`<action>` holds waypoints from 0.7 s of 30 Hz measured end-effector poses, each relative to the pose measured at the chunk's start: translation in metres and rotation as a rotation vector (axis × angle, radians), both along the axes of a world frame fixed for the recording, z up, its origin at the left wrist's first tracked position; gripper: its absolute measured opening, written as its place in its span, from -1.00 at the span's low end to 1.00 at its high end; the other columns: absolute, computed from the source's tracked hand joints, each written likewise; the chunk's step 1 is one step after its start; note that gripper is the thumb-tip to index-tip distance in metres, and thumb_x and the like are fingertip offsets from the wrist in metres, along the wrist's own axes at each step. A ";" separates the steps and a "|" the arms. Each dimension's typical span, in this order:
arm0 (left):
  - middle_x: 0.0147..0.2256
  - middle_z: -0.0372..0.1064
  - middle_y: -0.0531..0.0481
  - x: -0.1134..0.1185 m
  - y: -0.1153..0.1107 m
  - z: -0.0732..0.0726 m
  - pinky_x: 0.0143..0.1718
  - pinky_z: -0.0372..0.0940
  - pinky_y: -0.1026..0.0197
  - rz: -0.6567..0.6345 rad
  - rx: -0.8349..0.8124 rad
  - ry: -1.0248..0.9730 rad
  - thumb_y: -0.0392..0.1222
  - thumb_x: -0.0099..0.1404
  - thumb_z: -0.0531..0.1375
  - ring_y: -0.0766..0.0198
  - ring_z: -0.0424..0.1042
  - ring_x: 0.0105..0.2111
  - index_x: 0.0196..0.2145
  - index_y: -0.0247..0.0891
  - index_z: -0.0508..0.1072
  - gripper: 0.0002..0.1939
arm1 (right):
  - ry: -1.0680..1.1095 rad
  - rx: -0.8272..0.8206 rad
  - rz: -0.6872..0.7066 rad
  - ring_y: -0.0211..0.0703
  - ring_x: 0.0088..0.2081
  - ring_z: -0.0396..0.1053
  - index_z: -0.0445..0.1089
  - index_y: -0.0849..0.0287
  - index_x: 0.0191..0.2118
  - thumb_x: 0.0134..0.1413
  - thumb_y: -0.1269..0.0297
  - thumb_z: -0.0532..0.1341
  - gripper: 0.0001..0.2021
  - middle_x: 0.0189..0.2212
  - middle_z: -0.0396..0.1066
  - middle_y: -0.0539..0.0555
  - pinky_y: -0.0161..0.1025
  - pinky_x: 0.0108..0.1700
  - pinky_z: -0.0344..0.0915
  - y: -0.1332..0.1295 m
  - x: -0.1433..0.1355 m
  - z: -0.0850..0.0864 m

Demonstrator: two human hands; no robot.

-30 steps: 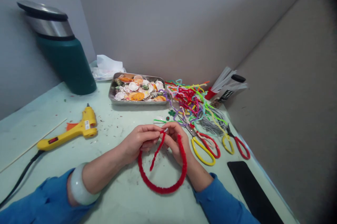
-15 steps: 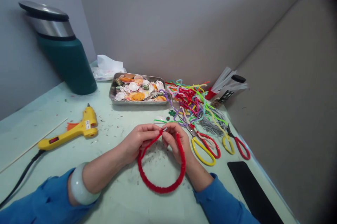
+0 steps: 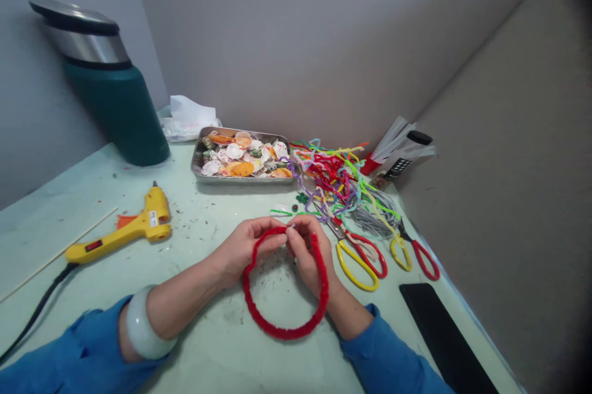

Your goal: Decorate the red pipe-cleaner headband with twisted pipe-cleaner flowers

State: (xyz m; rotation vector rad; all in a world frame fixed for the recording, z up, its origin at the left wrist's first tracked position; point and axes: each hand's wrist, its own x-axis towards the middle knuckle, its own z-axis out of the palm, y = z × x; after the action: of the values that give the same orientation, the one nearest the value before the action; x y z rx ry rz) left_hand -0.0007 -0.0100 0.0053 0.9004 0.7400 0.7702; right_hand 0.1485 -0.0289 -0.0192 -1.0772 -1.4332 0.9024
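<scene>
A fuzzy red hoop [image 3: 287,333], which looks wrapped in pipe cleaner, hangs as a nearly full circle between my hands. At its top left, my left hand [image 3: 250,246] is closed in a pinch, thumb and fingers on the red fuzz. Opposite it, my right hand [image 3: 309,249] pinches a small pale grey tip at the end of the fuzz, fingertips almost meeting the left ones. The hoop's other side runs up along the right palm to a free end. Just what lies between the fingertips is partly hidden.
Shells fill a metal tray [image 3: 245,181] at the back. A yellow glue gun [image 3: 139,227] lies left, near a tall green bottle [image 3: 115,113]. On the right are tangled pipe cleaners [image 3: 333,178], yellow-and-red scissors [image 3: 356,267], a second pair [image 3: 425,261] and a black flat object [image 3: 444,332].
The strand at the hoop's upper left has bowed outward and now curves up over my left thumb. Less of the pale tip shows between the fingers. Both hands have hardly moved.
</scene>
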 end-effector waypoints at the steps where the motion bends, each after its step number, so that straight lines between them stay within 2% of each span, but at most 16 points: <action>1: -0.65 0.09 0.19 0.000 0.000 0.000 -0.67 -0.23 0.36 0.007 0.005 0.010 -0.08 0.04 0.33 0.54 -0.08 -0.69 -0.36 -0.32 0.42 -0.71 | -0.006 0.002 0.003 -0.31 -0.49 0.21 0.25 0.14 -0.25 0.15 0.24 0.12 -0.89 -0.48 0.25 -0.04 -0.35 -0.46 0.18 0.000 0.000 0.000; 6: -0.69 -0.01 0.19 0.001 0.002 0.002 -0.69 -0.28 0.33 0.009 0.011 0.068 0.07 0.15 0.21 0.53 -0.16 -0.72 -0.59 -0.30 0.28 -0.61 | -0.017 0.014 0.034 -0.31 -0.52 0.19 0.25 0.15 -0.25 0.15 0.22 0.12 -0.88 -0.52 0.25 -0.05 -0.35 -0.47 0.18 0.001 0.000 -0.001; 11: -0.68 0.04 0.19 0.000 0.003 0.003 -0.69 -0.30 0.33 0.006 0.014 0.072 0.06 0.15 0.21 0.54 -0.16 -0.73 -0.58 -0.29 0.26 -0.62 | -0.011 0.010 0.078 -0.29 -0.52 0.21 0.27 0.12 -0.15 0.15 0.20 0.13 -0.82 -0.49 0.28 -0.04 -0.34 -0.47 0.19 0.000 0.002 -0.003; 17: -0.70 -0.01 0.19 -0.001 0.002 0.002 -0.69 -0.32 0.30 0.004 0.041 0.121 0.05 0.17 0.19 0.53 -0.17 -0.73 -0.59 -0.29 0.24 -0.61 | 0.125 -0.056 0.184 -0.30 -0.56 0.20 0.30 0.08 -0.03 0.22 0.15 0.01 -0.72 -0.52 0.26 -0.04 -0.34 -0.51 0.17 0.001 0.004 -0.002; 21: -0.71 0.02 0.18 -0.001 0.002 0.004 -0.69 -0.32 0.31 0.026 0.039 0.121 0.04 0.16 0.21 0.53 -0.16 -0.72 -0.60 -0.29 0.23 -0.61 | 0.045 -0.037 0.130 -0.30 -0.55 0.19 0.31 0.06 -0.02 0.20 0.17 0.04 -0.72 -0.48 0.28 -0.03 -0.34 -0.50 0.18 0.002 0.002 -0.006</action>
State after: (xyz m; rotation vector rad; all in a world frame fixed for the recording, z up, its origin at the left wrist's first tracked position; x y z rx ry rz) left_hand -0.0019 -0.0085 0.0091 0.9808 0.8467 0.7599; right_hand 0.1502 -0.0270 -0.0257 -0.9934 -1.4669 1.0435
